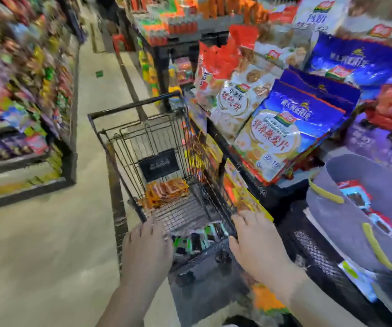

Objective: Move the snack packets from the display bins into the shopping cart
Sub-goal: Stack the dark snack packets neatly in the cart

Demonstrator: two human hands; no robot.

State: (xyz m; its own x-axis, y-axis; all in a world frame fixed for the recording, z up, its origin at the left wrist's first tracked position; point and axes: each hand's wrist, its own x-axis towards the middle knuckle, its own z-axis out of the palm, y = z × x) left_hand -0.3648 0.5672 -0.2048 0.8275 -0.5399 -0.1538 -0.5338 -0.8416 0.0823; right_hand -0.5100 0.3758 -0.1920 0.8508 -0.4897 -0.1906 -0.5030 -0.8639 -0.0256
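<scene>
Cart (133, 105) clasped: left grip (146, 241), right grip (255, 237).

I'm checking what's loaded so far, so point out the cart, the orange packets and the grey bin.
cart (133, 105): head view, on its far top rail.
orange packets (166, 192): head view, middle of the pile on the cart floor.
grey bin (331, 220): head view, on its outer wall.

Blur smears the colourful packets (25, 67) on the left shelves (13, 162) beyond reading. The black plaque (158, 164) on the black wire shopping cart (133, 106) is illegible. The grey round bin (331, 208) runs off the right edge. Whether left hand (146, 244) or right hand (258, 241) grips the cart is unclear.
</scene>
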